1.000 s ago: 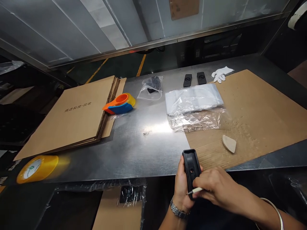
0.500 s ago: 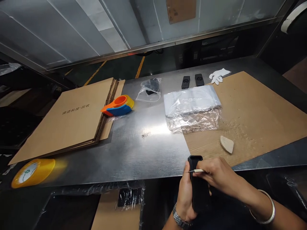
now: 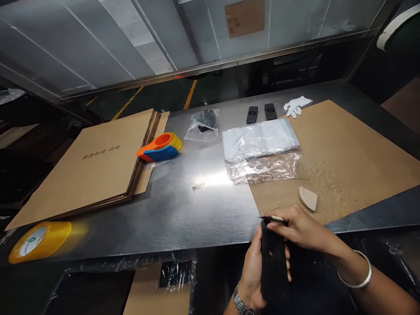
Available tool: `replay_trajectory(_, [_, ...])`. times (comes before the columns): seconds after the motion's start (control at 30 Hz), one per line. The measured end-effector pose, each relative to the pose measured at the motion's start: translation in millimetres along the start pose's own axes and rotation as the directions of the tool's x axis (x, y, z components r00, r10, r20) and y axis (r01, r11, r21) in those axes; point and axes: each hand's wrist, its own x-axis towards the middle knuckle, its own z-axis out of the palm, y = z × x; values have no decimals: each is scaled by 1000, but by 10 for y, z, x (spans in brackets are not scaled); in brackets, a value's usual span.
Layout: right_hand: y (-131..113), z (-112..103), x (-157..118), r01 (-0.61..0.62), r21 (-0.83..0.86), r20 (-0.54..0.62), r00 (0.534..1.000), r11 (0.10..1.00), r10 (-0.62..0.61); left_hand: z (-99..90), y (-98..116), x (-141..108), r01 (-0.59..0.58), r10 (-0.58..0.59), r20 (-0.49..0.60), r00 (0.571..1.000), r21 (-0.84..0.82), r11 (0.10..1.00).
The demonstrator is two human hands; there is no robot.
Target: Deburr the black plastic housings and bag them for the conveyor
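Note:
At the table's front edge, my left hand (image 3: pixel 252 271) is wrapped round a long black plastic part (image 3: pixel 274 267), which has a small hole in its face. My right hand (image 3: pixel 300 225) pinches a thin pale-handled tool (image 3: pixel 278 218) with a dark pointed tip. The tool lies across the top end of the black part. Just beyond my right hand, a beige wedge-shaped block (image 3: pixel 308 199) rests on a flat cardboard sheet (image 3: pixel 357 162). Two similar small black parts, one of them the left one (image 3: pixel 252 114), lie at the back of the table.
Clear plastic bags (image 3: pixel 260 140) lie mid-table, a white glove (image 3: pixel 297 106) behind them. To the left are a bagged black part (image 3: pixel 206 121), an orange and blue tape dispenser (image 3: pixel 160 148), stacked cardboard (image 3: pixel 98 162) and a yellow tape roll (image 3: pixel 41 243). A metal panel overhangs the back.
My right hand and the tool have moved up to the top end of the black part. The black part's face with the hole now shows more. The view has shifted slightly.

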Motion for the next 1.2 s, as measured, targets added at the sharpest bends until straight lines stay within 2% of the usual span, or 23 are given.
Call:
replay_trajectory(0.13, [-71,54,-137,51,-110,31,998,993,-48,34,34,-7,-34,32,-30,999,-66,997])
replay_trajectory(0.3, [-139,239,-284,128,-465,-55,983,876,-173,88,44,-32,-47,61,48,997,-253,966])
replay_trajectory(0.43, [-134,297,-287,120,-534,-74,980,837,-187,74,23,-28,-95,109,38,993,-269,958])
replay_trajectory(0.5, [-119,280,-256,83,-479,-67,989,874,-131,48,8,-22,-104,105,-4,994,-193,976])
replay_trajectory(0.63, [-89,196,-169,-44,-208,-39,999,977,36,-9,-31,-14,-59,60,-111,992,14,998])
replay_trajectory(0.73, [-57,137,-102,-116,-71,-113,988,991,107,-32,-53,-10,-44,51,-87,995,81,996])
replay_trajectory(0.83, [8,98,-44,-108,44,-153,982,993,113,-44,-56,-4,-20,23,-23,999,124,992])
replay_trajectory(0.97, [107,50,-35,-139,164,-188,967,977,169,-51,-25,-9,12,-12,1,1000,119,993])
replay_trajectory(1.03, [118,48,-89,-169,186,-176,963,968,202,-45,-13,-21,-35,36,-17,999,60,998])
replay_trajectory(1.1, [94,88,-168,-208,214,-94,968,954,232,-36,-20,-31,-136,136,-43,990,7,991])
replay_trajectory(1.17, [56,169,-239,-229,226,-18,971,947,239,-33,-50,-31,-272,271,-74,960,-15,962])
replay_trajectory(1.2, [40,217,-261,-232,228,-16,970,945,242,-36,-72,-27,-336,334,-93,938,-16,942])
